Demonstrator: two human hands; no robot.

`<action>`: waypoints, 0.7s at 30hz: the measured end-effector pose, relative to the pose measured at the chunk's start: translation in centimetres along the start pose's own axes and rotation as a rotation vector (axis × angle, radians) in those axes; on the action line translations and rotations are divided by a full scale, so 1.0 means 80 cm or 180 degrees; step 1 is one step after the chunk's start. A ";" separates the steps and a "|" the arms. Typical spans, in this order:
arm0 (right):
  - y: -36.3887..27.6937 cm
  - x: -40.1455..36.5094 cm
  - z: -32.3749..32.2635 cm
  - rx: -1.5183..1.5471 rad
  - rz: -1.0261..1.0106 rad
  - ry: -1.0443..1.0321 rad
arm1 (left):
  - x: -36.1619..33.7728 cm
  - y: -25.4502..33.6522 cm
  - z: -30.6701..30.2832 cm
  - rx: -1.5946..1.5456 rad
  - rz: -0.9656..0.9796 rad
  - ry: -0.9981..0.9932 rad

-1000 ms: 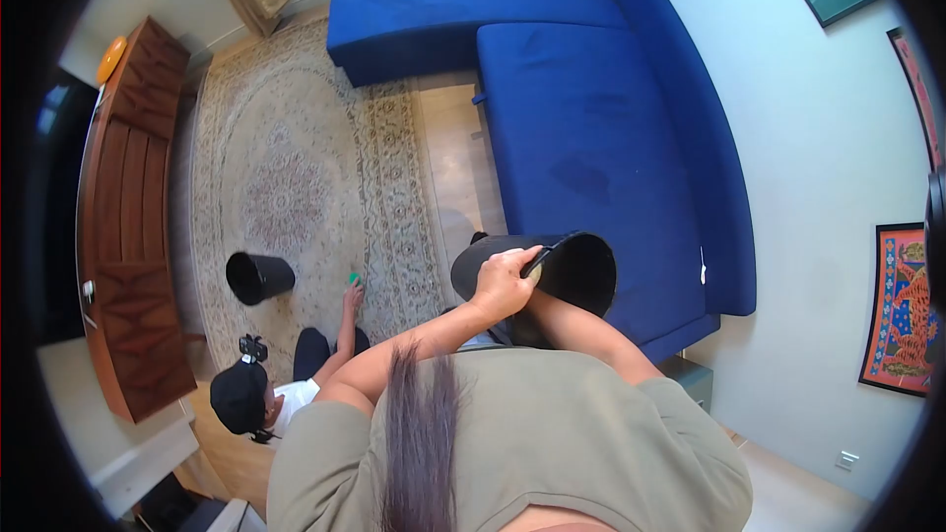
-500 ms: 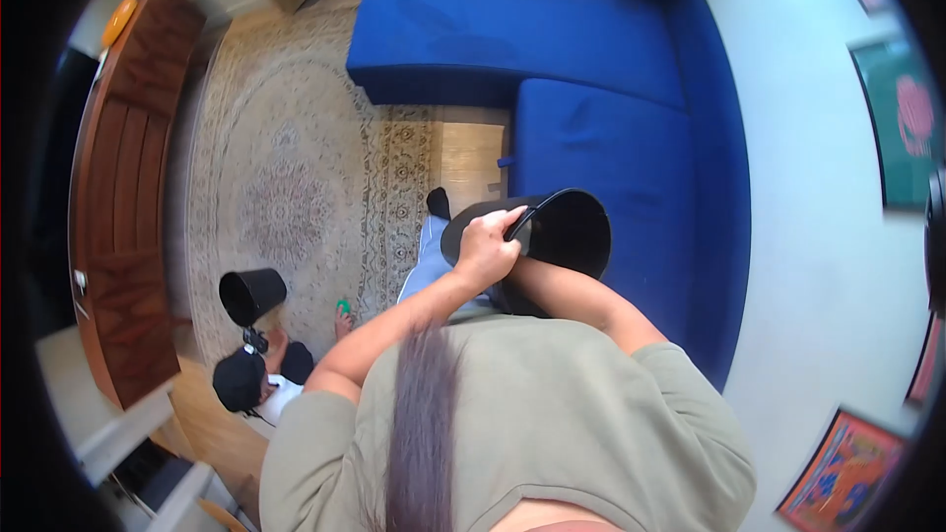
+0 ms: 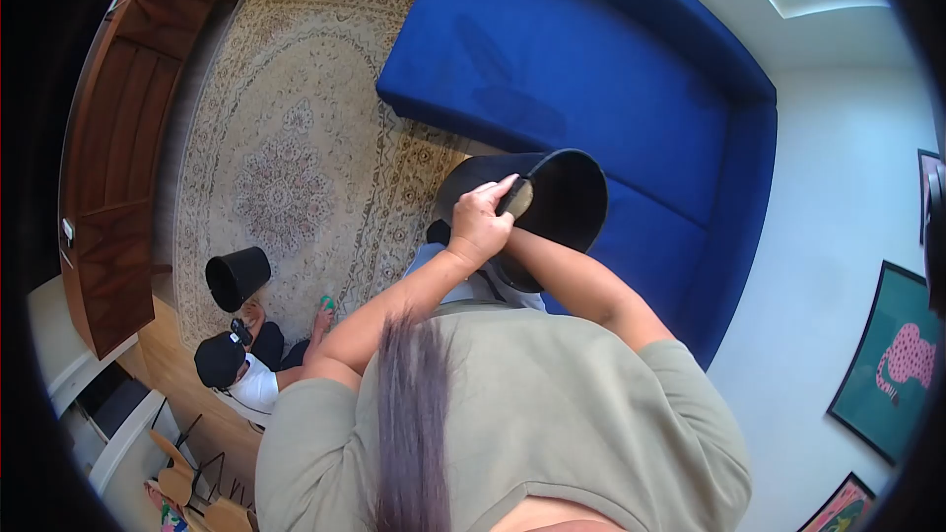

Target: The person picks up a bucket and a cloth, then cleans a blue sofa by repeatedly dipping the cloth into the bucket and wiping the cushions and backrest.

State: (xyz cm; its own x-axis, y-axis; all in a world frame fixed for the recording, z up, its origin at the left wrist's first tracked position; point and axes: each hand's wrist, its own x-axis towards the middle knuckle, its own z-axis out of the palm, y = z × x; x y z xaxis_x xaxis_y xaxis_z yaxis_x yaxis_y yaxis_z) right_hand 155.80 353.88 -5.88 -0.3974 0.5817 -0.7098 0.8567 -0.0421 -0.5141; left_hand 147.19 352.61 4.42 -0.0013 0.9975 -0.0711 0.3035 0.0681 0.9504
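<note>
A large black bucket (image 3: 576, 202) is tilted on its side in front of my body, its mouth turned to the right. My left hand (image 3: 481, 221) is closed on the near edge of its rim. A small beige patch (image 3: 519, 199) shows at the rim beside my left fingers; I cannot make out what it is. My right forearm (image 3: 567, 271) crosses in front of the bucket toward my left hand. Behind my left hand and the bucket, my right hand is hidden, so its fingers do not show.
A blue corner sofa (image 3: 591, 69) stands ahead and right, beside a patterned rug (image 3: 296, 128). At lower left a person in a black cap (image 3: 221, 360) sits by another black bucket (image 3: 238, 276); a small green item (image 3: 327, 303) is near them. A wooden cabinet (image 3: 128, 128) lines the left.
My view has turned, so the sofa, rug and wall pictures appear rotated. The bucket sits slightly higher in view, still held by my left hand. The other person and their bucket appear slightly farther left.
</note>
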 end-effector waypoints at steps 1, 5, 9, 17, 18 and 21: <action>-0.004 0.014 -0.024 -0.0071 -0.0009 -0.0034 | 0.020 -0.015 0.003 -0.0104 0.0075 0.0150; 0.002 0.075 -0.117 -0.0515 -0.0060 -0.0251 | 0.096 -0.035 -0.001 -0.0607 -0.0376 0.0334; 0.009 0.125 -0.207 -0.0652 -0.0531 -0.0003 | 0.173 -0.050 0.012 -0.0465 -0.0724 0.0922; 0.010 0.203 -0.385 0.1834 -0.1837 -0.0458 | 0.291 -0.059 0.002 -0.1192 -0.1008 0.1661; 0.008 0.205 -0.406 0.2329 -0.1936 -0.0617 | 0.305 -0.057 -0.003 -0.1123 -0.1073 0.1712; 0.010 0.191 -0.487 0.3161 -0.1792 -0.1044 | 0.344 -0.061 -0.012 -0.1244 -0.0974 0.1937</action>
State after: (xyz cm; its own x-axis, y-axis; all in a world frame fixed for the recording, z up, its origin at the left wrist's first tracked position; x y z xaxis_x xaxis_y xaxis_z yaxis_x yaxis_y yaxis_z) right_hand 163.22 394.37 1.62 -0.8255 0.4903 -0.2795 -0.0382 -0.5427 -0.8391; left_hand 144.74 379.78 -1.88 -0.5867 0.7614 -0.2758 -0.1518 0.2312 0.9610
